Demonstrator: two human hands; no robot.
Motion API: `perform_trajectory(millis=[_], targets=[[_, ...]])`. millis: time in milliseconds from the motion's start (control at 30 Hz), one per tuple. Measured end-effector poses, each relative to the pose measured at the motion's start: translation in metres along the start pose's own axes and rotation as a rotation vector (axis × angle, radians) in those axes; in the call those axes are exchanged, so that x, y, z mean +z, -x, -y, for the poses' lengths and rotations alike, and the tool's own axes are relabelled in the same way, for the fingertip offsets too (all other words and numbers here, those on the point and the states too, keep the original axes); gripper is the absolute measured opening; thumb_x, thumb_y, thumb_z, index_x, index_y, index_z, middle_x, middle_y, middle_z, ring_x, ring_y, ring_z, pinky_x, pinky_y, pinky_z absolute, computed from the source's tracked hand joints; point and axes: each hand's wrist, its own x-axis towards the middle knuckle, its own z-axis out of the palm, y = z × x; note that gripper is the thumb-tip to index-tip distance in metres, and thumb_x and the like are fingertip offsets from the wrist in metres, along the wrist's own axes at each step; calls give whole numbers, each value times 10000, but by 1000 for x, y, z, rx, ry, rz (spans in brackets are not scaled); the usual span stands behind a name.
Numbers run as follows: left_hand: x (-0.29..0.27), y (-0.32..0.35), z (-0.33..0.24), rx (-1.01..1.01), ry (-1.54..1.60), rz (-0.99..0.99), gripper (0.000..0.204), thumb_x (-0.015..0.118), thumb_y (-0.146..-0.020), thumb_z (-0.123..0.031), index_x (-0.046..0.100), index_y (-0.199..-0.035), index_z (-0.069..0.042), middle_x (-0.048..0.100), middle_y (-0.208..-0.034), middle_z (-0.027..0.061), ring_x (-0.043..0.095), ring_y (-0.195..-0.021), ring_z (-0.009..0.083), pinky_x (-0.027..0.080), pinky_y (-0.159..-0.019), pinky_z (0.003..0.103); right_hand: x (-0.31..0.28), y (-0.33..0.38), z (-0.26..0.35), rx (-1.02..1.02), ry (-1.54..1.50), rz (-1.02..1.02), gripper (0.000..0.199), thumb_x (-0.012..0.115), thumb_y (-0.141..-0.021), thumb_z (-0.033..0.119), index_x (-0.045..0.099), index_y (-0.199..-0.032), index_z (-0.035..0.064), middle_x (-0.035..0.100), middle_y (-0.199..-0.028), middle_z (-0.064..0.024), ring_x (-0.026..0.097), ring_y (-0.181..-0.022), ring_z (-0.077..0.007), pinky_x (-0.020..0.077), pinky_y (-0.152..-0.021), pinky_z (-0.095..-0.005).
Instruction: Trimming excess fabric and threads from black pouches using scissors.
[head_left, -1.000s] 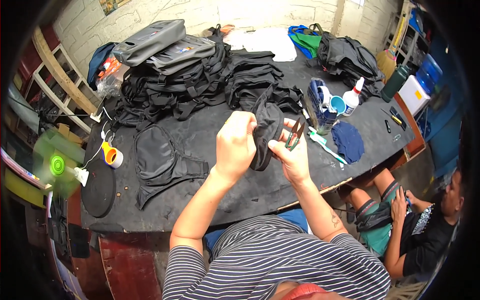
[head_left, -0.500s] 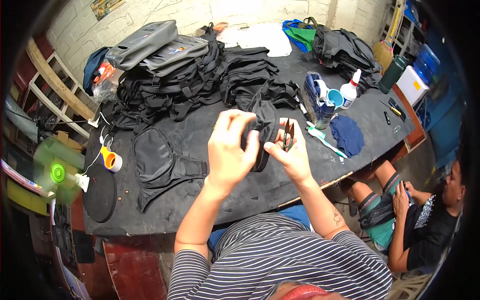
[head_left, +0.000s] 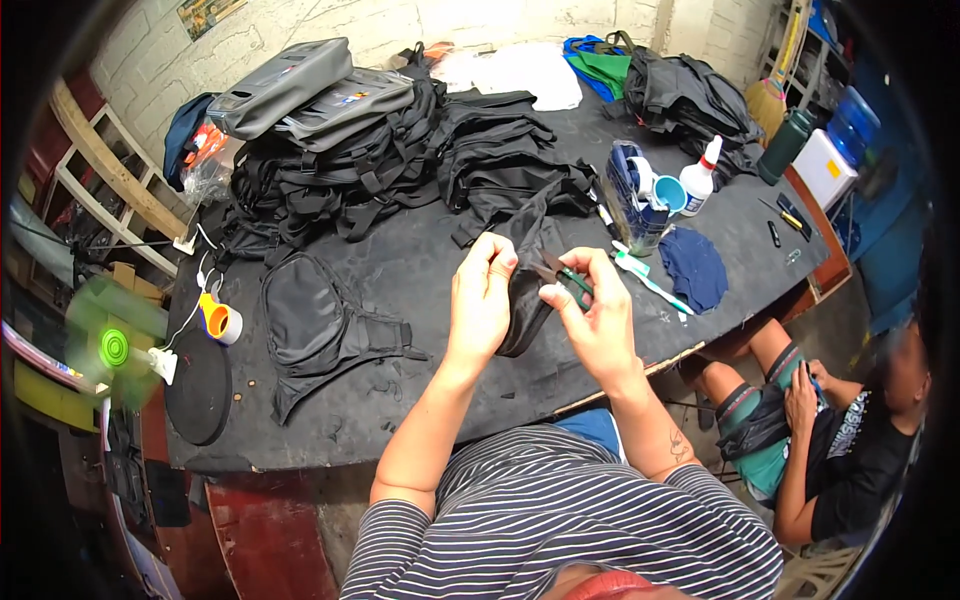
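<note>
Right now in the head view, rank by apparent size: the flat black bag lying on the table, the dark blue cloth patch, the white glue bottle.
1. flat black bag, clearly largest
2. dark blue cloth patch
3. white glue bottle, smallest; it stands farther from the camera.

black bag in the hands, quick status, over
Left hand grips the black bag, held up off the table. Right hand holds small green-handled snips at the bag. Nothing between hands and bag.

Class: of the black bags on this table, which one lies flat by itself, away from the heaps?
The black pouch left of the left hand; the others are heaped behind.
</note>
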Motion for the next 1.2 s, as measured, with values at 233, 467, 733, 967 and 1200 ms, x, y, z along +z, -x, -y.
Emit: perform_trajectory(millis=[233, 467, 733, 967, 1200], targets=[[10, 8, 4, -89, 357, -13, 165, 467, -963, -115, 470, -820, -32, 397, -697, -54, 321, -625, 37, 291, -538, 201, -6, -3, 7, -180, 165, -103, 227, 740, -677, 102, 656, -881, 47, 603, -840, -73, 547, -673, -247, 410, -609, -324], [16, 14, -9, 6, 163, -71, 170, 451, -971, -122, 475, -830, -30, 402, -694, -34, 327, -616, 50, 301, -531, 212, -6, 0, 0, -220, 229, -132, 203, 744, -663, 103, 663, -841, 50, 587, -803, -65, 528, -661, -249, 386, -614, -336], [19, 19, -1, -49, 498, -151, 138, 413, -991, -151, 442, -887, -65, 526, -750, -1, 405, -590, 33, 337, -517, 168, 4, 2, -16, -55, -184, -173, 176, 724, -717, 66, 634, -860, 16, 588, -780, -31, 545, -687, -142, 389, -656, -248], [10, 31, 0, -166, 530, -96, 154, 426, -983, -204, 494, -945, -71, 526, -582, 22, 366, -433, 38, 284, -427, 170, 2, 4, -35, 567, -963, -95, 486, 743, -773, 164, 453, -1152, 76, 522, -773, 57, 390, -566, -5, 286, -490, -162], [-13, 5, 27, -136, -210, 26, 404, 667, -841, -246, 523, -1163, -51, 534, -971, 73, 508, -876, 140, 437, -752, 271, 29, 57, -38, 536, -811, 416, 859, 734, -648, 36, 313, -1397, 40, 373, -1357, -4, 423, -1012, -99, 363, -935, -278]])
